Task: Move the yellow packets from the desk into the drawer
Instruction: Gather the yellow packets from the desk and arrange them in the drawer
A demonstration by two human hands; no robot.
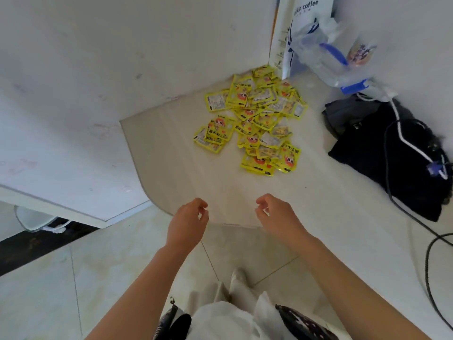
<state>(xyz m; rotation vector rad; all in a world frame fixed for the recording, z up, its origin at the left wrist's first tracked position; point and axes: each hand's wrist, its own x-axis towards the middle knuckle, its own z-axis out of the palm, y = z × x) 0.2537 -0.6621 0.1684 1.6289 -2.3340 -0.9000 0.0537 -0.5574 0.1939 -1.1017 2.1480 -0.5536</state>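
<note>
The yellow packets [255,119] lie in a loose, overlapping heap on the desk [171,153], at the upper centre of the frame, pushed toward the back corner where two white walls [98,57] meet. A few packets sit slightly apart at the heap's left side. No drawer shows in this view.

Both hands hover low in the centre of the frame, over the desk's rounded near edge. The left hand [187,222] and right hand [277,214] hold nothing; the fingers of each are loosely curled inward, thumb near the fingertips without pinching anything. A bare gap of desk lies between them, and a wide bare strip of desk separates them from the heap.

At the right of the frame a black bag [392,153] with a cable [402,187] across it crowds the desk, well apart from the heap. At the upper right a clear plastic bag [328,60] and a paper bag [306,20] stand just beside the heap's far end. Tiled floor [73,278] fills the lower left.
</note>
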